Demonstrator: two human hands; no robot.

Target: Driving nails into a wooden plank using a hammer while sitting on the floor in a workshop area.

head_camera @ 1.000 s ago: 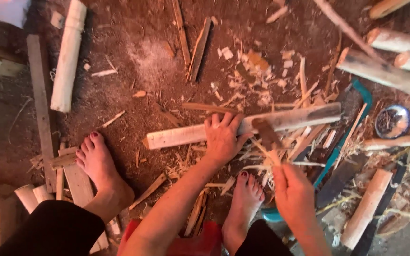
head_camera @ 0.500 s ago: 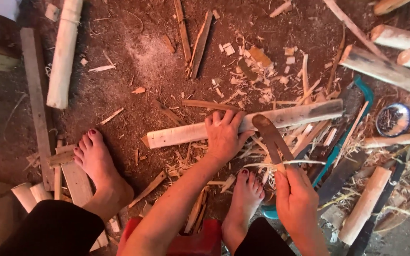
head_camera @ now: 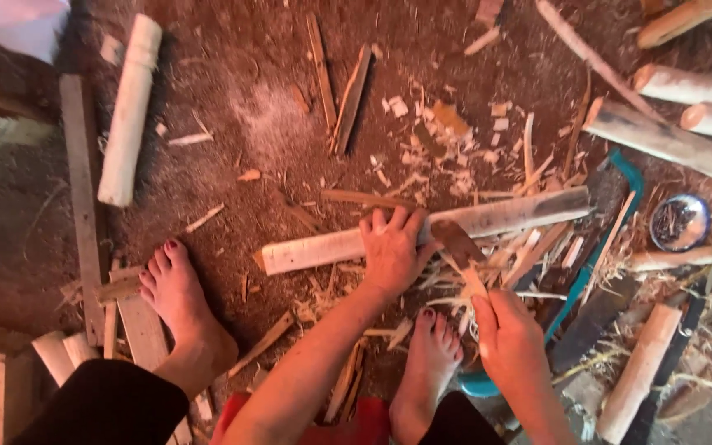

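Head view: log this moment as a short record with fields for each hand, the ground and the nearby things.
left hand: pressed flat on a long pale peeled wooden stick lying on the ground
right hand: gripping a curved dark-bladed knife, blade against the stick
ground: reddish-brown dirt, strewn with wood chips
nearby: short pale log at upper left; small round metal bowl at right
feet: bare, either side of the left arm
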